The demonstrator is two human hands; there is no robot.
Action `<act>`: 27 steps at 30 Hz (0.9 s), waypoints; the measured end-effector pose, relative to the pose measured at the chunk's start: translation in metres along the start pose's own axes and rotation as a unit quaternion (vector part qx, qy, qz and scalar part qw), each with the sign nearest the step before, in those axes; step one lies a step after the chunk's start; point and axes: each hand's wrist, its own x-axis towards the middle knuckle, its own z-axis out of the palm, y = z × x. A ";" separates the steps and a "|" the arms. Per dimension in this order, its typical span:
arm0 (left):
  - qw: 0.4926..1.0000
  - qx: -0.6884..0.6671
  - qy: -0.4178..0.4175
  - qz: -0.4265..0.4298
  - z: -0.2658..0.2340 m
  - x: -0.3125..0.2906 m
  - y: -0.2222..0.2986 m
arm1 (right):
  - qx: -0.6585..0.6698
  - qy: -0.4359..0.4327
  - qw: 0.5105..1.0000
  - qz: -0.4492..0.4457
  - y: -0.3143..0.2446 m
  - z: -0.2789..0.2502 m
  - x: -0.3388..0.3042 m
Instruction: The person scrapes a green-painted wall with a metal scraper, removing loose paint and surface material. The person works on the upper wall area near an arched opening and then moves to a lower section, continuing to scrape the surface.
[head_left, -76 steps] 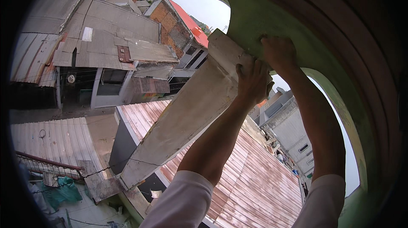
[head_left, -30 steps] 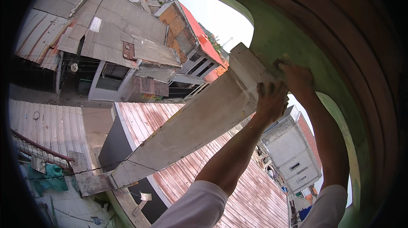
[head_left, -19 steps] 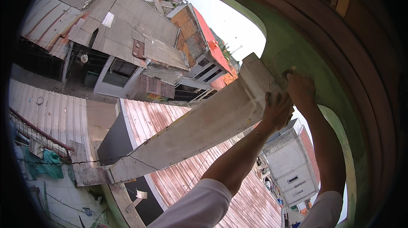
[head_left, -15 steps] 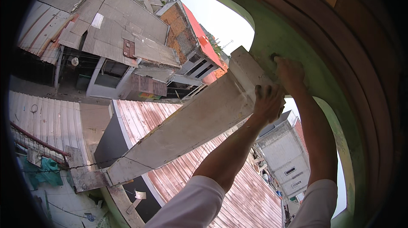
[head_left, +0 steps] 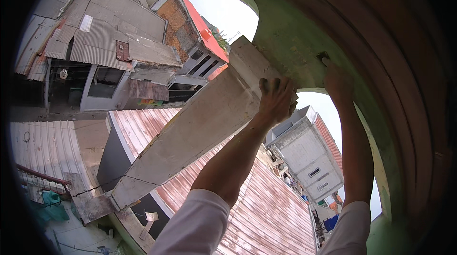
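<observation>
A pale, unpainted pillar (head_left: 185, 131) slants across the view, its wider squared top block (head_left: 250, 62) meeting a green arched wall (head_left: 288, 36). My left hand (head_left: 276, 99) is closed over the edge of that block, fingers bent across it. Higher and to the right, my right hand (head_left: 339, 81) presses against the green wall with its fingers closed. A small dark thing (head_left: 322, 56) shows at its fingertips; I cannot make out what it is. Worn, patchy paint marks the wall beside this hand.
Brown boards (head_left: 381, 60) run along the green arch at right. Beyond the pillar, far below, lie a rusty corrugated roof (head_left: 257, 207), grey roofs (head_left: 114, 17) and a grey building (head_left: 312, 160). A thin cable (head_left: 85, 191) crosses near the pillar's foot, by a green cloth (head_left: 54, 207).
The view has shifted, so the pillar and my left hand sit farther left. My right hand has moved away from the pillar along the green wall; the left keeps its hold.
</observation>
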 end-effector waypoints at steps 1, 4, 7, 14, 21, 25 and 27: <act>1.000 -0.007 -0.001 0.009 0.003 0.000 0.004 | -0.031 -0.006 0.999 0.002 0.008 -0.001 0.011; 1.000 0.025 -0.007 0.007 0.002 -0.007 -0.011 | -0.006 -0.036 0.999 -0.027 -0.010 0.002 -0.009; 1.000 0.023 0.005 0.008 0.002 -0.002 -0.006 | 0.013 -0.015 0.999 -0.038 0.027 0.002 -0.052; 0.997 0.054 -0.045 -0.012 -0.004 -0.006 -0.014 | 0.047 -0.204 0.972 -0.102 0.002 -0.097 -0.224; 0.991 0.100 -0.079 -0.037 -0.002 -0.005 -0.037 | 0.197 -0.714 0.654 0.152 0.020 -0.206 -0.375; 0.991 0.113 -0.066 -0.030 -0.025 0.008 -0.053 | 0.158 -0.435 0.818 0.341 0.104 -0.221 -0.506; 0.993 0.091 -0.079 -0.017 -0.018 0.007 -0.060 | 0.015 -0.494 0.766 0.411 0.147 -0.250 -0.572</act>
